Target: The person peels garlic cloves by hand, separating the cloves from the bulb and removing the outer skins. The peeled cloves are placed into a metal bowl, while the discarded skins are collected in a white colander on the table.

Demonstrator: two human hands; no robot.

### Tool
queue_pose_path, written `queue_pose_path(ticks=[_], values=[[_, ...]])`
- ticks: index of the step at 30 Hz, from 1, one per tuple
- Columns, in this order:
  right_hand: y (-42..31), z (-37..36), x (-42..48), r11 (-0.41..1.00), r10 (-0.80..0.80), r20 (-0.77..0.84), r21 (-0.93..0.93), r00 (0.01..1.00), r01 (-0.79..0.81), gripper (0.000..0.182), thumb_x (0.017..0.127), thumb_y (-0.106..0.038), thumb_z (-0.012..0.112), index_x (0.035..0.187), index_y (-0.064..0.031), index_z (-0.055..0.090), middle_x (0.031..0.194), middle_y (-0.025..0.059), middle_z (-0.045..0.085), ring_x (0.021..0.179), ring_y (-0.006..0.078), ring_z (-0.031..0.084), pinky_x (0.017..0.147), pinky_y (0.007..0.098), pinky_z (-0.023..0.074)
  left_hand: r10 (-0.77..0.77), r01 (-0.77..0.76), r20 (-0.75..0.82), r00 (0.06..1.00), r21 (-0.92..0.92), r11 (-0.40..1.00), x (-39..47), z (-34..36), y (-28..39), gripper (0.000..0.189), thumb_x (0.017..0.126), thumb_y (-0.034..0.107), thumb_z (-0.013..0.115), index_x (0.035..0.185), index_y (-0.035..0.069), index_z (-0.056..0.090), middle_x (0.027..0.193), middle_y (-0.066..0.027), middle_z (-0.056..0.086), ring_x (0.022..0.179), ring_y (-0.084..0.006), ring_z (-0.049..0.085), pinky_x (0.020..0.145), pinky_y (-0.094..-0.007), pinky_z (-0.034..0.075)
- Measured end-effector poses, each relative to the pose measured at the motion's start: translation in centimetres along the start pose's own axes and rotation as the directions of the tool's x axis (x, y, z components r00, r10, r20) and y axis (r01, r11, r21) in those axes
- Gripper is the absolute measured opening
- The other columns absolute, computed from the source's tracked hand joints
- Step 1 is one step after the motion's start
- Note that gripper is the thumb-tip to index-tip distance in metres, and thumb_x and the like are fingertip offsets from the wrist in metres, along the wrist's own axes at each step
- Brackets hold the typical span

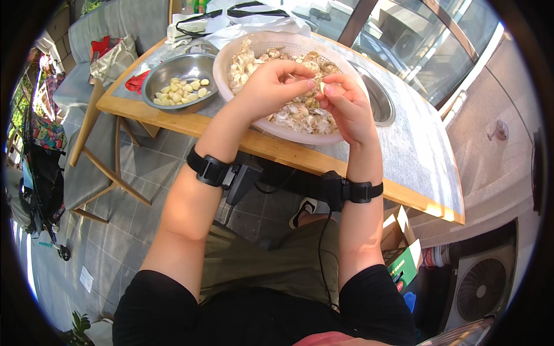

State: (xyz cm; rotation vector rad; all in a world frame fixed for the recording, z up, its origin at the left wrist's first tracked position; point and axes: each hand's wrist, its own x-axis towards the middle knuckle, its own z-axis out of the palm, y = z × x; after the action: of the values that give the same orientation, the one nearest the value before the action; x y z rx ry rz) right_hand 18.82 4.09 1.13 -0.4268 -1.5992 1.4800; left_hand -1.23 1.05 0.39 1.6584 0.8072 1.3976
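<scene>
My right hand pinches a pale garlic clove between thumb and fingertips. Close beside it is my left hand, its fingers curled and the thumb pointing toward the clove; whether anything is between those fingers cannot be made out. Both hands are above a large whitish plastic colander. Garlic bulbs and loose papery garlic skins fill it, partly hidden by my hands. To its left, a stainless steel bowl contains several peeled garlic cloves.
The table has a wooden edge. Another metal bowl sits partly behind the colander. White plastic bags lie at the back, red plastic at the left. A chair stands left, a cardboard box below right.
</scene>
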Motion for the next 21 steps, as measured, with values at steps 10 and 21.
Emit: queue_pose_path(ticks=[10, 21], values=[[0.2, -0.3, 0.2, 1.000, 0.001, 0.010, -0.022, 1.000, -0.001, 0.024, 0.090, -0.011, 0.060, 0.111, -0.0008, 0.055, 0.090, 0.0090, 0.065, 0.082, 0.0119, 0.061, 0.073, 0.0226, 0.0483, -0.024, 0.024, -0.015, 1.000, 0.002, 1.000, -0.1, -0.2, 0.0, 0.057, 0.086, 0.007, 0.063, 0.137, -0.001, 0.038, 0.088, -0.0028, 0.062, 0.080, -0.0070, 0.057, 0.074, -0.0220, 0.047], [0.1, -0.3, 0.3, 1.000, 0.011, 0.053, 0.009, 0.999, -0.012, 0.011, 0.089, -0.009, 0.061, 0.090, -0.0064, 0.051, 0.085, 0.0059, 0.064, 0.078, 0.0100, 0.060, 0.070, 0.0213, 0.0472, 0.086, -0.086, 0.087, 0.993, -0.003, 0.996, -0.3, 0.3, 0.8, 0.062, 0.079, 0.002, 0.071, 0.134, 0.002, 0.043, 0.108, -0.0056, 0.059, 0.083, -0.0066, 0.057, 0.075, -0.0227, 0.046]])
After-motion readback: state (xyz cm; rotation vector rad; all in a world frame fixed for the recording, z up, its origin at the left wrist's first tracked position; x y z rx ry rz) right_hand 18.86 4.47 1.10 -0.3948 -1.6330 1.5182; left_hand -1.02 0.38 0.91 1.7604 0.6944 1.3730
